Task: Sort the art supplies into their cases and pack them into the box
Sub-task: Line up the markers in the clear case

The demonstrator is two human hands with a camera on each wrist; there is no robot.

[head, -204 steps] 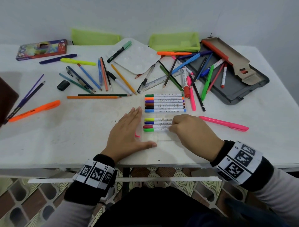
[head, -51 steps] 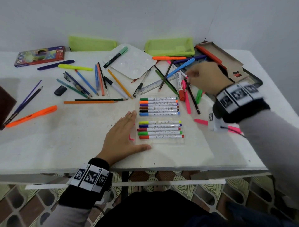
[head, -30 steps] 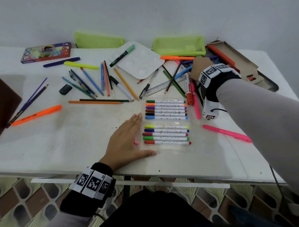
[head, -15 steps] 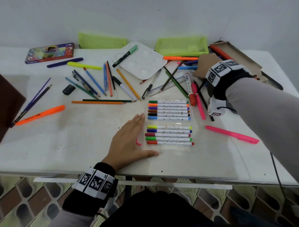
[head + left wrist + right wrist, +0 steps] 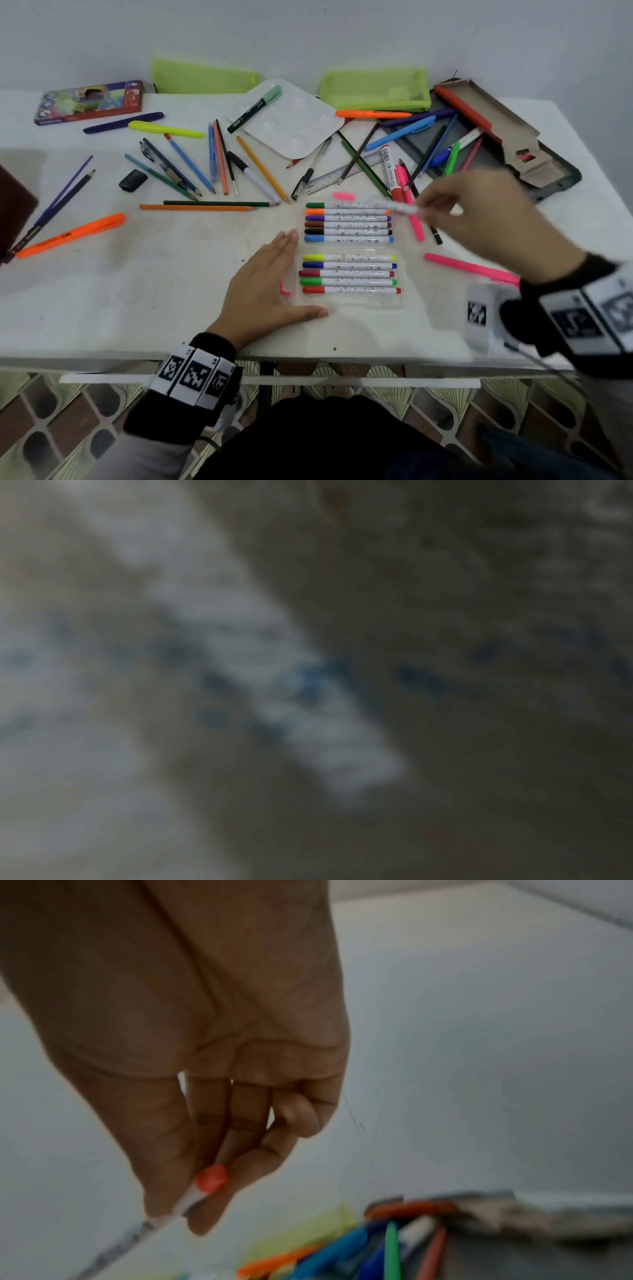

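Observation:
A clear plastic marker case (image 5: pixel 349 301) lies open on the white table (image 5: pixel 137 291) with two rows of thin white markers (image 5: pixel 347 226) in it. My right hand (image 5: pixel 424 214) pinches the end of a pink-capped white marker (image 5: pixel 376 204) and holds it level just above the top row; the right wrist view shows the thumb and fingers (image 5: pixel 202 1185) round its pink end (image 5: pixel 212 1177). My left hand (image 5: pixel 274 274) lies flat on the table, fingers straight, touching the case's left edge. The left wrist view is dark and blurred.
Loose pencils, pens and highlighters (image 5: pixel 191 168) are scattered across the back of the table. Two green pouches (image 5: pixel 375 89) stand by the wall, with a white palette (image 5: pixel 291 120), a grey tray (image 5: pixel 548 181) holding a cardboard box, and a coloured pencil box (image 5: pixel 89 101) at the far left.
My right hand came back from the pile of pens at the back right, now holding a pink-capped marker over the case's top row. The left hand has stayed flat beside the case.

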